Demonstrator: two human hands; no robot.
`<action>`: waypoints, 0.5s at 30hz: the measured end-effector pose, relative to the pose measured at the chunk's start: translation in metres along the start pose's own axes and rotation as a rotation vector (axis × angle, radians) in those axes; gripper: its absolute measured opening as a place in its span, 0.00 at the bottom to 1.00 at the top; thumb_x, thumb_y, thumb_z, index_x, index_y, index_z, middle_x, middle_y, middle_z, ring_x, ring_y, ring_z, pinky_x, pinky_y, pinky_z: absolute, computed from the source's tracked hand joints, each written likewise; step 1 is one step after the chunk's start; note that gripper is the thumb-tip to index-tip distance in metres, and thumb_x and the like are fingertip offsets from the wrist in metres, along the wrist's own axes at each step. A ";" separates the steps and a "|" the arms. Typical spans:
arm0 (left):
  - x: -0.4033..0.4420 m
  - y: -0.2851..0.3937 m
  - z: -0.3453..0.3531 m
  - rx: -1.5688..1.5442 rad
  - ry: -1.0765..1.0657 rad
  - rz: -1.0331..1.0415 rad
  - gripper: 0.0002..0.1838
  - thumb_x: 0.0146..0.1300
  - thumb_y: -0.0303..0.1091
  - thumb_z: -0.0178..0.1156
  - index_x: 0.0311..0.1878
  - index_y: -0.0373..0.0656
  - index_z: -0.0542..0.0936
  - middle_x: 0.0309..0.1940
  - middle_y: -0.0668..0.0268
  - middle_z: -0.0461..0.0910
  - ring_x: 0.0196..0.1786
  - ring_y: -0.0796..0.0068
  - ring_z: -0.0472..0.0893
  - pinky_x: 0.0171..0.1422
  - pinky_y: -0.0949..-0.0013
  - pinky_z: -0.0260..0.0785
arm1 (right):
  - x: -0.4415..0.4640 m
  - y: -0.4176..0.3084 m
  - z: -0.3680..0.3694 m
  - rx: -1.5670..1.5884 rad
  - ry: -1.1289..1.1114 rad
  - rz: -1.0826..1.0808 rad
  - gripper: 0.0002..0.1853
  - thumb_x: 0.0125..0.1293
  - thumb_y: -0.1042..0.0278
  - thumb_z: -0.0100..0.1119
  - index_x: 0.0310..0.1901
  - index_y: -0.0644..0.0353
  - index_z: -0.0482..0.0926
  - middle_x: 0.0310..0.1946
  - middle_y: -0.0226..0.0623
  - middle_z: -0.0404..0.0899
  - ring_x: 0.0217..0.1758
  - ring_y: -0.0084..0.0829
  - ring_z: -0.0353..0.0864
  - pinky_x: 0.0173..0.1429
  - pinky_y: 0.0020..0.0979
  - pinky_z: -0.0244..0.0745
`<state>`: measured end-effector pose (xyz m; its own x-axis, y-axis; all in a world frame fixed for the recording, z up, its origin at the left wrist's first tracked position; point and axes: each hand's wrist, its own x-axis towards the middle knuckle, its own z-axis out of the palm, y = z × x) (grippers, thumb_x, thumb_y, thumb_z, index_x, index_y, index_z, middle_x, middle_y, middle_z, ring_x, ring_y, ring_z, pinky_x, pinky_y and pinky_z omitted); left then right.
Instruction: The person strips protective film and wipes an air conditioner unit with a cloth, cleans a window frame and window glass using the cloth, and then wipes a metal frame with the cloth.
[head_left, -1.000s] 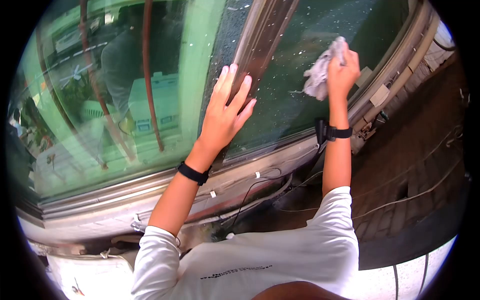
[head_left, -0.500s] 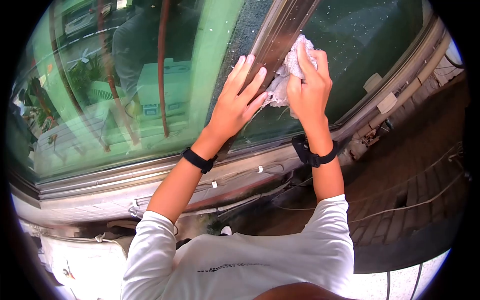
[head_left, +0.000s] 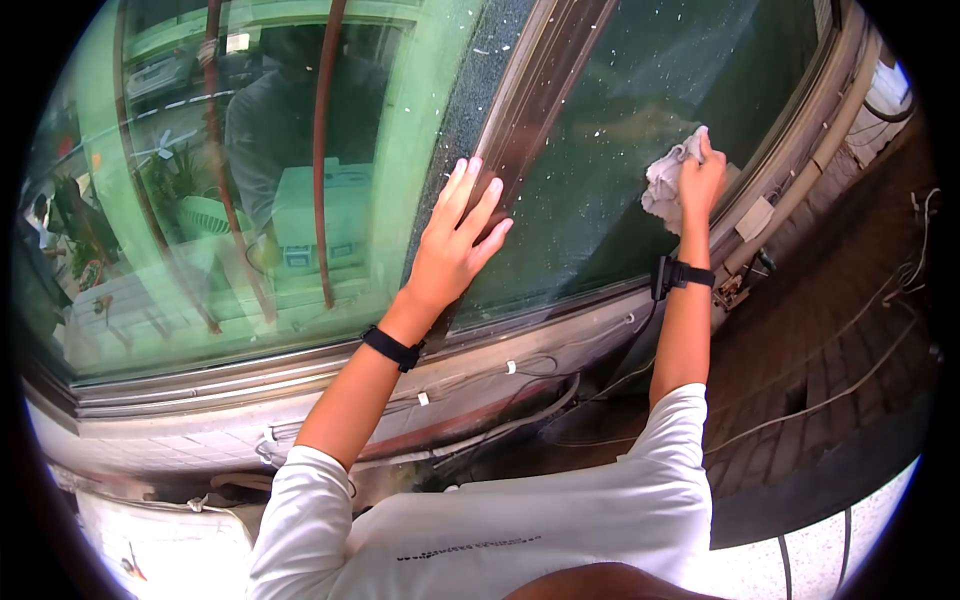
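Note:
My right hand [head_left: 704,182] is closed on a crumpled pale cloth [head_left: 664,185], which it presses against the right-hand window pane [head_left: 590,200]. Whitish specks dot this dark green glass. Resting with its fingers stretched out, my left hand [head_left: 455,240] lies against the dark metal window frame [head_left: 525,110] between the two panes. It holds nothing. Both wrists wear black bands.
Behind the left pane [head_left: 375,250] are reddish-brown bars [head_left: 322,150] and a pale box [head_left: 320,220]. Below the window run a metal sill [head_left: 230,378] and loose cables [head_left: 480,425]. A pipe [head_left: 800,185] follows the right side, beside a brick surface [head_left: 800,390].
My right hand has moved with the cloth away from the window frame, rightward and slightly down across the pane. My left hand has slid a little down along the frame.

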<state>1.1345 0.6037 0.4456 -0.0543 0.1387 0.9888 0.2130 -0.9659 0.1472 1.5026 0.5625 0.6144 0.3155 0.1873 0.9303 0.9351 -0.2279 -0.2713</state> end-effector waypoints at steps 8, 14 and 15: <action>-0.002 -0.001 0.003 0.005 0.013 -0.002 0.34 0.57 0.28 0.74 0.69 0.44 0.75 0.74 0.48 0.65 0.75 0.43 0.67 0.75 0.51 0.65 | -0.110 -0.142 -0.035 0.426 -0.027 -0.512 0.27 0.55 0.82 0.55 0.58 0.57 0.84 0.42 0.44 0.78 0.42 0.44 0.83 0.50 0.36 0.79; -0.001 -0.003 0.001 0.038 -0.052 -0.016 0.31 0.63 0.21 0.66 0.70 0.44 0.74 0.75 0.46 0.63 0.75 0.41 0.65 0.77 0.51 0.62 | -0.153 -0.134 0.017 0.403 0.151 -0.794 0.31 0.44 0.76 0.61 0.56 0.47 0.85 0.42 0.34 0.75 0.35 0.39 0.77 0.31 0.36 0.76; -0.003 -0.001 -0.001 0.051 -0.071 -0.026 0.31 0.63 0.20 0.65 0.71 0.45 0.74 0.75 0.46 0.63 0.76 0.41 0.64 0.78 0.51 0.61 | -0.157 -0.126 0.021 0.352 0.182 -0.800 0.32 0.44 0.76 0.60 0.56 0.46 0.85 0.43 0.33 0.74 0.34 0.38 0.76 0.30 0.35 0.76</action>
<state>1.1335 0.6046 0.4427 0.0081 0.1807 0.9835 0.2618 -0.9496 0.1723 1.3382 0.5823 0.4974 -0.4551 0.0032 0.8905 0.8694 0.2178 0.4435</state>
